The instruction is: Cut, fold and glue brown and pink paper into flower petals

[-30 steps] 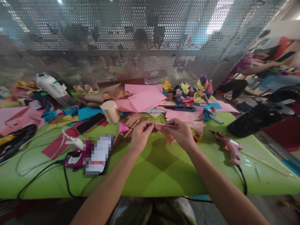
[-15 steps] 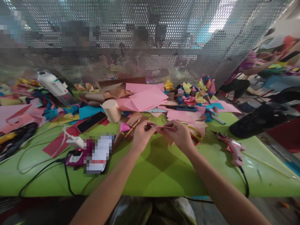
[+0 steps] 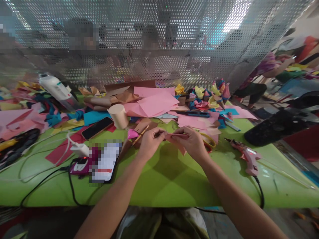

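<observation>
Above the green table [image 3: 161, 186], a piece of pink paper [image 3: 177, 140] is pinched between my two hands. My left hand [image 3: 152, 141] grips its left end with thumb and fingertips. On the other side, my right hand [image 3: 191, 142] holds it with the fingers curled over its edge, and a flap of the paper hangs below. Behind my right hand lie yellow-handled scissors [image 3: 208, 142], partly hidden. A pencil [image 3: 141, 135] and a small bright pink piece [image 3: 133, 134] lie just left of my left hand.
A pink glue gun [image 3: 249, 156] with its cord lies at right, near a black cylinder [image 3: 269, 129]. At left are a lit phone [image 3: 106, 162], a dark phone [image 3: 97, 128], a purple power strip [image 3: 81, 166] and cables. Behind stand a beige cup [image 3: 118, 117] and pink sheets [image 3: 157, 103].
Both hands stay almost in place, still pinching the pink paper. Its hanging flap shows slightly more below my right hand.
</observation>
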A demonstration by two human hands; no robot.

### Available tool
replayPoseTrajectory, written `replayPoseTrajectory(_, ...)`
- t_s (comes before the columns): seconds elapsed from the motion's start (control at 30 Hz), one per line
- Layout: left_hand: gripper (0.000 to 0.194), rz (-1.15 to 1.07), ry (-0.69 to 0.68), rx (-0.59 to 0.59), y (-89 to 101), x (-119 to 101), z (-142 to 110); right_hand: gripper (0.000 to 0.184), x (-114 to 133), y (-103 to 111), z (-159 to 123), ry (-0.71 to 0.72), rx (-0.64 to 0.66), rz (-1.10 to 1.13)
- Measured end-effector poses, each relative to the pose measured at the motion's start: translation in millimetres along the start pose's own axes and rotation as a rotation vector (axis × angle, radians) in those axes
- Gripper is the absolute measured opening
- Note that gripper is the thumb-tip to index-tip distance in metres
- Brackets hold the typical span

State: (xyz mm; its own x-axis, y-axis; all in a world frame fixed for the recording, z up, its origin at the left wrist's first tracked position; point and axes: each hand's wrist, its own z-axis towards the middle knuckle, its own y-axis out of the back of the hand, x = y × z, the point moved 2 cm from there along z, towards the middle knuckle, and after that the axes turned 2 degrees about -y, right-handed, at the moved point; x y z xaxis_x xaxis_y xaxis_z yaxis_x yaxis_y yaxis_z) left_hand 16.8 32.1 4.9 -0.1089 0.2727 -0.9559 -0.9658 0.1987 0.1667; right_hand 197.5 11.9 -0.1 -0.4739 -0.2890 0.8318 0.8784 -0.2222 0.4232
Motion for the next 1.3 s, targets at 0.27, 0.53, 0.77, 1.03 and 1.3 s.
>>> replayPoseTrajectory(0.27,0.021,0.112,-0.033,0.081,2.8,3.0,1.2,0.012,-1.4,1.6,2.9,-0.017,0.056,-0.003)
replayPoseTrajectory(0.53,0.018,0.139,-0.019,0.15,2.0,-0.1,1.1,0.011,-0.8,0.5,1.8,-0.008,0.099,0.055)
replayPoseTrajectory(0.77,0.017,0.154,-0.059,0.144,1.5,2.0,1.5,0.025,-1.8,2.5,2.8,-0.023,0.121,0.066)
replayPoseTrajectory(1.03,0.012,0.187,-0.127,0.054,7.5,0.0,3.6,0.034,-14.5,10.0,11.9,-0.186,0.173,0.248)
replayPoseTrajectory(1.3,0.013,0.228,-0.09,0.093,10.0,4.3,6.1,0.034,-11.8,9.1,11.5,-0.169,0.085,0.198)
